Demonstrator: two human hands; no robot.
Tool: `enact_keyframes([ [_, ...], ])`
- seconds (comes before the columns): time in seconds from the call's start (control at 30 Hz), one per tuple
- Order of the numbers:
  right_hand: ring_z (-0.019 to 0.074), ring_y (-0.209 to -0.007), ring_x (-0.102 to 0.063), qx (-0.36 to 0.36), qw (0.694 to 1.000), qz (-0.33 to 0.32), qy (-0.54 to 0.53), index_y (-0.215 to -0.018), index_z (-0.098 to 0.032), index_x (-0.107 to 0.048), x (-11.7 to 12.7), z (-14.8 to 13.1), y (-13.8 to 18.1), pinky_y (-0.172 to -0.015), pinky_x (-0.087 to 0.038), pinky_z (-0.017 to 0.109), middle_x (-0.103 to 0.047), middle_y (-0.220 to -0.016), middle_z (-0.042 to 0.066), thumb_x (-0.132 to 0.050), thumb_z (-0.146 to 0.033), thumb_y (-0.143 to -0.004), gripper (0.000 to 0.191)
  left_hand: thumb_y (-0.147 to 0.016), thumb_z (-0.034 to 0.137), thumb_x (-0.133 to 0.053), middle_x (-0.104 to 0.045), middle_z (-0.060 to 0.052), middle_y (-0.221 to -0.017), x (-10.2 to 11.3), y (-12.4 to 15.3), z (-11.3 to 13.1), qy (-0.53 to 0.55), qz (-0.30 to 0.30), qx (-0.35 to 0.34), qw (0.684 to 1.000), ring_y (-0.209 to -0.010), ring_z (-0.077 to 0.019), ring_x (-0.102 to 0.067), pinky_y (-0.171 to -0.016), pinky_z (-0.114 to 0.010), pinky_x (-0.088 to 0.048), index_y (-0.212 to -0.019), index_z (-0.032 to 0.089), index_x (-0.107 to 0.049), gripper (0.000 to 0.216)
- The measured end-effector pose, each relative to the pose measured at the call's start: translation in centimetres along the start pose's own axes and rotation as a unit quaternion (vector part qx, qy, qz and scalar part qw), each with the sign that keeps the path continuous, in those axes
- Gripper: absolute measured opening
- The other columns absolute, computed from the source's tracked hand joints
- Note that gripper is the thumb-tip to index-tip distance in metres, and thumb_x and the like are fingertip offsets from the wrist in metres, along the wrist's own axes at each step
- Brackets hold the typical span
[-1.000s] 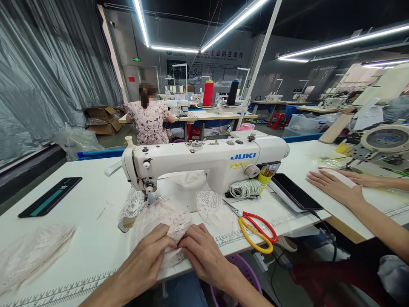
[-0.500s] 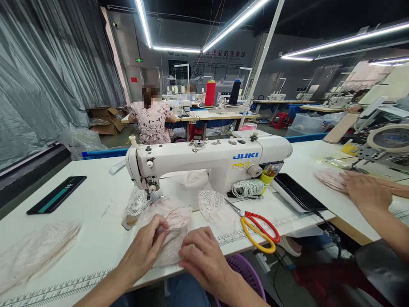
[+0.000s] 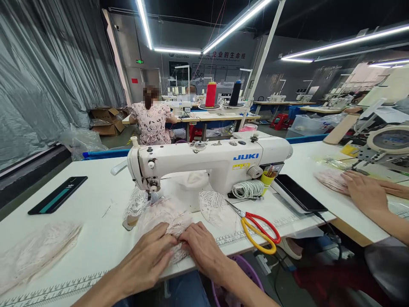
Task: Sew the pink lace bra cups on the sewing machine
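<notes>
Sewing workshop, white table (image 3: pixel 79 204), sewing machine (image 3: pixel 207 164) far centre. Half second ago my hands sat apart on lace piece (image 3: pixel 166 221); now fingertips meet, pinching its near edge. Left hand (image 3: pixel 148 258), right hand (image 3: pixel 204 251) both press lace flat, near table edge. Scissors (image 3: pixel 257 230) right.

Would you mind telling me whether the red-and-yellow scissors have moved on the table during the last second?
No. The red-and-yellow scissors lie right of the white sewing machine, blades pointing at its base as before; only the camera shifted slightly.
</notes>
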State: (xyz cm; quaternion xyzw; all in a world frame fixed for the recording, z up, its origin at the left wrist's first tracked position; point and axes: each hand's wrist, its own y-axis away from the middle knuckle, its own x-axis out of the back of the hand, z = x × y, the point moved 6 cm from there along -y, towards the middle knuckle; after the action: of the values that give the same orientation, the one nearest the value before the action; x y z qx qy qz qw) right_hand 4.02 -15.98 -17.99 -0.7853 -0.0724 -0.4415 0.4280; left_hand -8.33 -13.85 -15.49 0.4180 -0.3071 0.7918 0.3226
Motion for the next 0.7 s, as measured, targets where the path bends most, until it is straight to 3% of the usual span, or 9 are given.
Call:
enact_keyframes([
  [0.07,0.018,-0.077,-0.048,-0.005,1.0,0.006,-0.014,-0.094,-0.017,-0.046,0.1,0.1,0.0,-0.069,-0.034,0.03,-0.056,-0.082,0.004,-0.029,-0.014,-0.097,0.017,-0.085,0.019,-0.053,-0.051,-0.003,-0.087,-0.3,0.0,-0.1,-0.017,0.023,-0.003,1.0,-0.08,-0.0192,-0.054,-0.066,-0.027,-0.044,-0.096,0.022,-0.055,0.011],
  [0.2,0.0181,-0.079,-0.048,0.013,1.0,-0.009,-0.011,-0.093,-0.018,-0.044,0.1,-0.1,0.3,-0.069,-0.034,0.03,-0.056,-0.086,0.004,-0.037,-0.024,-0.098,0.01,-0.087,0.009,-0.038,-0.049,-0.003,-0.082,-0.8,0.0,-0.5,-0.033,0.068,-0.018,0.997,-0.074,-0.0176,-0.052,-0.064,-0.027,-0.042,-0.086,0.019,-0.055,0.02],
  [0.27,0.0187,-0.082,-0.049,0.016,1.0,-0.022,-0.001,-0.096,-0.018,-0.044,0.1,-0.1,0.5,-0.072,-0.035,0.031,-0.057,-0.09,0.005,-0.048,-0.029,-0.094,0.012,-0.09,0.012,-0.035,-0.048,-0.002,-0.08,-0.9,0.0,-0.7,-0.019,0.064,-0.012,0.998,-0.073,-0.0167,-0.052,-0.063,-0.027,-0.041,-0.088,0.019,-0.054,0.021],
  [0.37,0.0187,-0.087,-0.049,0.022,0.999,-0.024,0.022,-0.098,-0.018,-0.044,-0.1,-0.1,0.7,-0.075,-0.035,0.033,-0.057,-0.095,0.005,-0.055,-0.02,-0.087,0.016,-0.094,0.019,-0.033,-0.048,-0.002,-0.078,-0.6,-0.1,-0.8,0.007,0.058,0.009,0.998,-0.071,-0.0155,-0.051,-0.062,-0.026,-0.04,-0.083,0.019,-0.053,0.022],
  [0.57,0.0206,-0.089,-0.05,0.052,0.994,-0.029,0.088,-0.088,-0.016,-0.05,0.3,-0.6,0.4,-0.076,-0.034,0.036,-0.057,-0.095,0.008,-0.049,-0.013,-0.085,0.005,-0.096,0.025,-0.028,-0.048,-0.001,-0.076,0.2,-0.4,-0.4,0.031,0.04,0.046,0.998,-0.068,-0.0145,-0.051,-0.06,-0.025,-0.04,-0.074,0.019,-0.048,0.031],
  [0.7,0.0174,-0.083,-0.05,0.042,0.998,-0.015,0.05,-0.088,-0.015,-0.049,1.4,-0.8,-0.1,-0.073,-0.033,0.033,-0.058,-0.089,0.006,-0.042,-0.009,-0.09,0.01,-0.094,0.029,-0.037,-0.05,-0.002,-0.08,0.1,0.0,-0.3,0.022,0.03,0.048,0.998,-0.073,-0.0166,-0.054,-0.066,-0.026,-0.044,-0.083,0.021,-0.052,0.02],
])
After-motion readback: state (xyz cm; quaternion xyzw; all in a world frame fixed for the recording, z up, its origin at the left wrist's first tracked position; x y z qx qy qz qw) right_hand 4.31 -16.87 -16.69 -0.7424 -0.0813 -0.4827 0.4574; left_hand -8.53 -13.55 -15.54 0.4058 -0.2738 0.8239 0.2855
